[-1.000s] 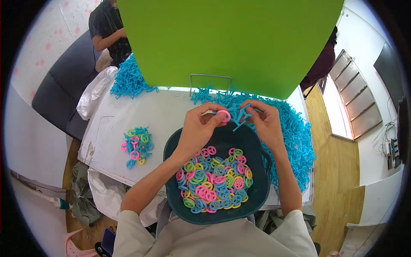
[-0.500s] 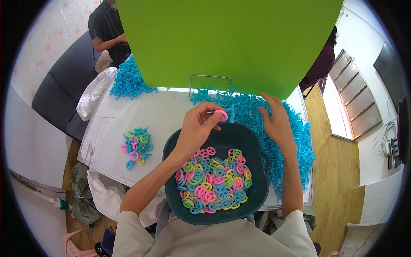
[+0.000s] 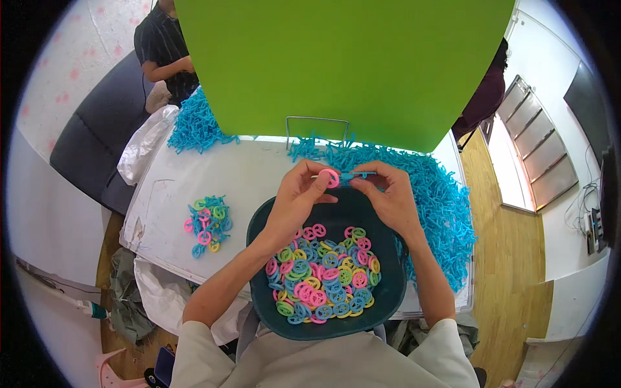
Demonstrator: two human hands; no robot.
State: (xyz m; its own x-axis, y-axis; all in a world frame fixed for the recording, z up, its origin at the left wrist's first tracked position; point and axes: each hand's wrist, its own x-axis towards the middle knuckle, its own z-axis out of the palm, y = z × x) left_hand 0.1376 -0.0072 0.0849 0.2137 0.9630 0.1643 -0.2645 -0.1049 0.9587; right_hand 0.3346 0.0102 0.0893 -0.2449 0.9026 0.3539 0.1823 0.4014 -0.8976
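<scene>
Between the thumb and fingers of my left hand (image 3: 299, 199) is a small pink plastic wheel (image 3: 332, 176), shaped like a spoked ring. My right hand (image 3: 390, 197) pinches a thin blue plastic stick (image 3: 357, 174) and points it leftward at the wheel. The two parts are very close; whether they touch is hard to tell. Both hands are above the far rim of a dark green basin (image 3: 259, 223). Inside it lie many loose wheels (image 3: 330, 275) in pink, blue, yellow and green.
A large heap of blue plastic pieces (image 3: 440, 200) covers the table's right side. On the white table (image 3: 162, 194) at left sits a small pile of blue pieces with wheels (image 3: 207, 225). A green panel (image 3: 343, 71) and wire bracket (image 3: 317, 118) stand behind. Another person (image 3: 167, 55) sits far left.
My right hand has come left from the blue heap, now with a blue stick in its fingers. The left hand still holds the pink wheel, shifted slightly left and turned more upright.
</scene>
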